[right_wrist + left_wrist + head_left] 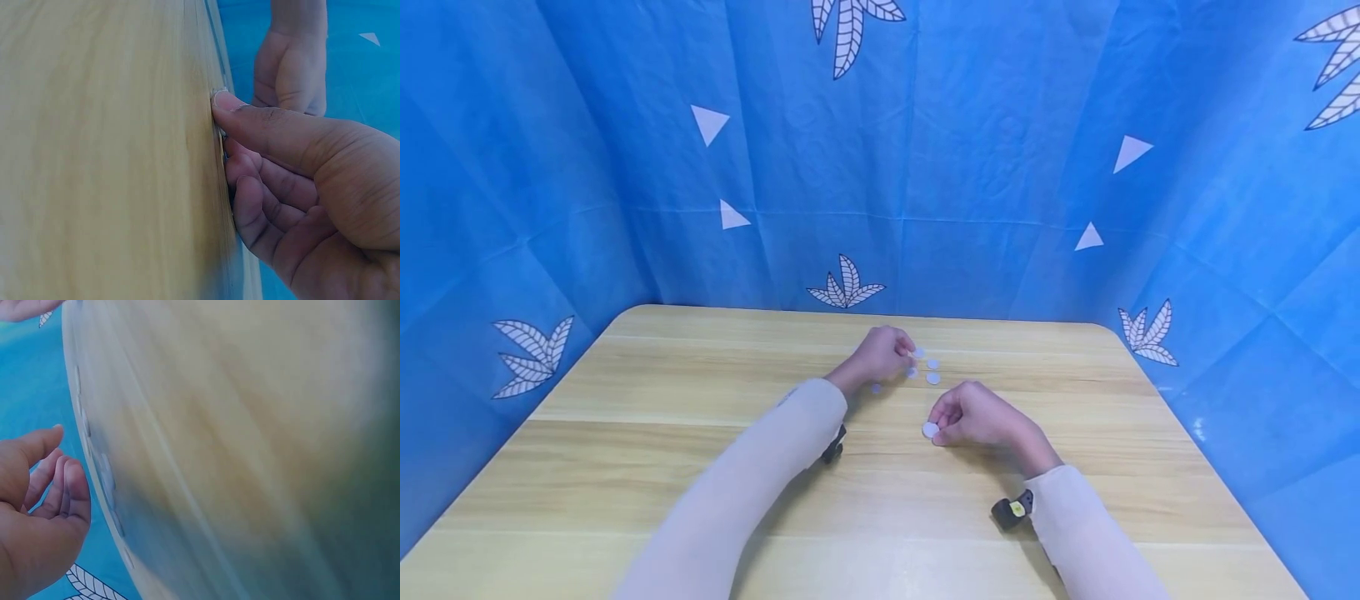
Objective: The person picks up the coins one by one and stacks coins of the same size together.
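Between thumb and fingers, my right hand [976,414] pinches a small flat white disc [931,430] at the tabletop. In the right wrist view the disc's edge [220,97] shows at the tip of the thumb [269,128]. Farther back, my left hand [882,354] hovers low beside a loose group of similar discs [932,378]. Its thumb [44,444] stands apart from the loosely bent fingers [74,490], and no disc shows between them in the left wrist view. One more disc [876,388] lies under the left wrist.
The wooden table [662,400] has a rounded back edge, with a blue patterned curtain [970,167] hanging behind and at both sides. A black wrist device [1011,510] is strapped at the right sleeve; another [833,446] sits by the left sleeve.
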{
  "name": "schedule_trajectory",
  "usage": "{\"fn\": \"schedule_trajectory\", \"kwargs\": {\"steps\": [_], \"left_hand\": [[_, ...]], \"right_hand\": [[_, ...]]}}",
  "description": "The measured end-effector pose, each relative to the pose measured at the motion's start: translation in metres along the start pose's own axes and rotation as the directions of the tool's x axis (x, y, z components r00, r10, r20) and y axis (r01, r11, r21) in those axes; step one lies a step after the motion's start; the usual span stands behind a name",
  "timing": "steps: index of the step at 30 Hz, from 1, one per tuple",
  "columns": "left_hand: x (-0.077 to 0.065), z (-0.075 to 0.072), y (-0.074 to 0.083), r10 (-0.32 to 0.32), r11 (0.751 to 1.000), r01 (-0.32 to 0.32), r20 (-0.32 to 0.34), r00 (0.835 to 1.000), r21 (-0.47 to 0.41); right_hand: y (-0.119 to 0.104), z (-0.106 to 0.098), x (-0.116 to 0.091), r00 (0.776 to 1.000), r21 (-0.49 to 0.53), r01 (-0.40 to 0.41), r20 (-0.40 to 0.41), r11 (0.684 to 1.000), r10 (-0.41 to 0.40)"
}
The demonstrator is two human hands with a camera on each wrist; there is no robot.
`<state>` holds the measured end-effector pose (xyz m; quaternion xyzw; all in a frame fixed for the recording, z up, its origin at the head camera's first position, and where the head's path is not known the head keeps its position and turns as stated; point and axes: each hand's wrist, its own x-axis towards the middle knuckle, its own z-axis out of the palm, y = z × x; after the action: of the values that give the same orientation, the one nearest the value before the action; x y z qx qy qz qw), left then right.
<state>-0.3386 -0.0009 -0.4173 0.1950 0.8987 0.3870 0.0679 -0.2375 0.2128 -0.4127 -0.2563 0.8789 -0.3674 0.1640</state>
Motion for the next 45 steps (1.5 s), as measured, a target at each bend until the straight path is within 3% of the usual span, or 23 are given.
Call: {"fn": "schedule_trajectory", "kwargs": {"steps": [17, 45], "left_hand": [[0.013, 0.003, -0.004, -0.021, 0.998, 0.022, 0.013, 1.000, -0.060], [0.031, 0.012, -0.005, -0.074, 0.997, 0.072, 0.068, 0.995, 0.027]], "right_hand": [[0.000, 0.001, 0.000, 1.000, -0.005, 0.003, -0.010, 1.000, -0.003], [0.000, 0.001, 0.000, 1.000, -0.016, 0.011, -0.006, 1.000, -0.011]]}}
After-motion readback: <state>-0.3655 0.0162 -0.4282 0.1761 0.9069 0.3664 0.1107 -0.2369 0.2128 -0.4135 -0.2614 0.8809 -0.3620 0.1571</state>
